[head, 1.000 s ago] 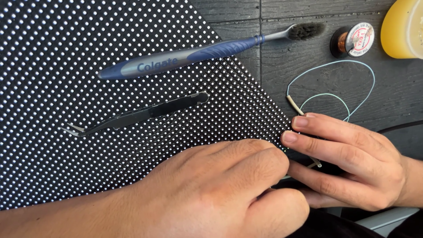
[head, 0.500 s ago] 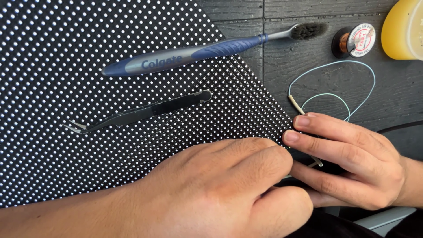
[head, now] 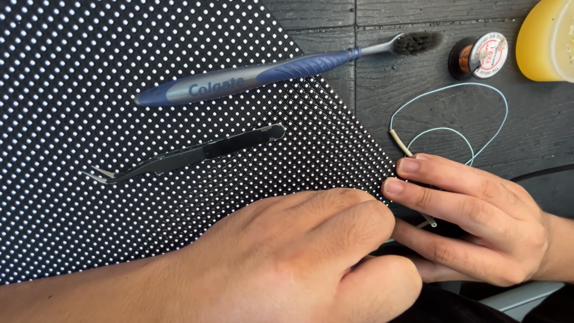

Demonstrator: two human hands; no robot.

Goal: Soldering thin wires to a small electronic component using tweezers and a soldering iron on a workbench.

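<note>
Panel (head: 119,78), black and covered in rows of tiny white dots, fills the left of the view on the dark wooden table (head: 526,137), one corner pointing right toward the two hands. Left hand (head: 299,263) lies curled across the panel's lower edge, knuckles up, fingertips tucked in at the corner; whether it pinches anything there, I cannot tell. Right hand (head: 472,221) comes in from the right with fingers stretched out flat and close together, two fingertips touching the panel's corner, and a thin metal piece (head: 427,222) peeks out just under them. Behind those fingers a pale blue wire (head: 454,90) loops over the table, its cream-coloured end (head: 399,142) lying just beside the top finger. On the panel, black tweezers (head: 191,154) rest at a slant, forked tips to the left. Above them a blue and grey toothbrush (head: 251,78) lies half on the panel, its dark bristles out over the table. Just right of the bristles sits a small spool (head: 478,57) of copper-coloured wire with a round white and red label facing up. Top right corner, a yellow container (head: 547,39), cut off by the edge.
</note>
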